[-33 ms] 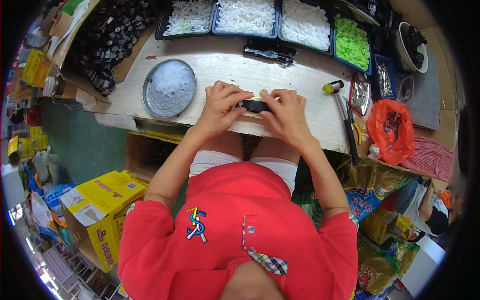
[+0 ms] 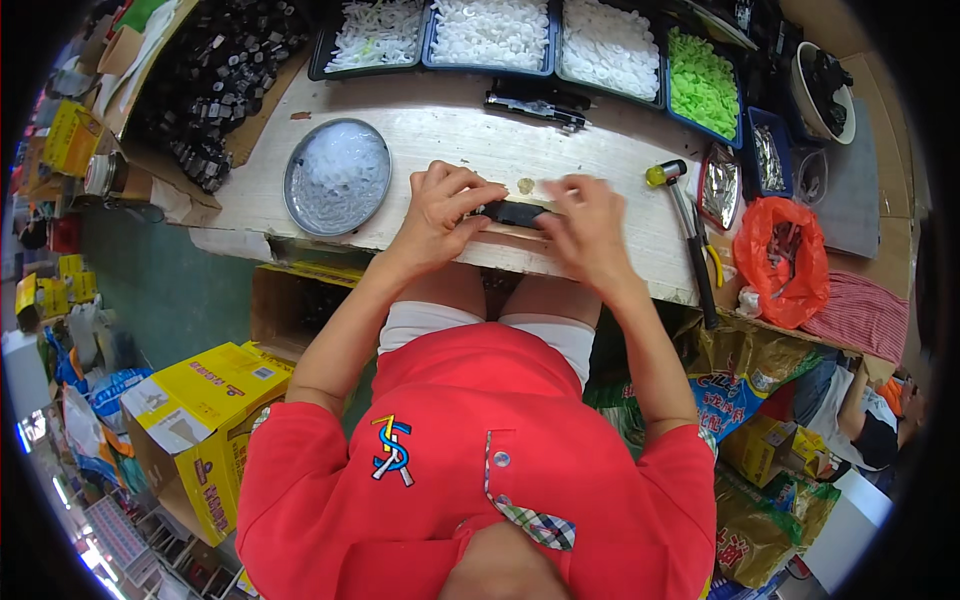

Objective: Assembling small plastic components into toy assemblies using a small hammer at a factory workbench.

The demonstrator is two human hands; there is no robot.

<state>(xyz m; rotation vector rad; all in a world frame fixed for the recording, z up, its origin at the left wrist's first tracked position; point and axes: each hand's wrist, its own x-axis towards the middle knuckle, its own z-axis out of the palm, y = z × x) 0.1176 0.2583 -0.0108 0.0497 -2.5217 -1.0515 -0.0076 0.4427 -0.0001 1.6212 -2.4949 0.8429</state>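
Near the table's front edge, my left hand (image 2: 440, 213) pinches one end of a small black part (image 2: 515, 213), oblong and dark, lying crosswise. Fingers hide that end, and its exact kind does not show. My right hand (image 2: 592, 232) is at the part's other end, thumb and fingers apart and smeared by motion. Whether its thumb still touches the part is hard to see. To the left stands a round metal dish (image 2: 303, 205) with a whitish, clear heap in it. Behind the hands lies a longer black assembly (image 2: 535, 103).
Trays of white pieces (image 2: 490, 30) and one of green pieces (image 2: 703, 85) line the back. A carton of black parts (image 2: 215, 85) stands at the left. At the right lie a hammer (image 2: 692, 225), yellow-handled pliers (image 2: 714, 262) and a red plastic bag (image 2: 775, 255).
My right hand has shifted a little to the right, its fingers drawing away from the black part's end. My left hand and the part have stayed in place.
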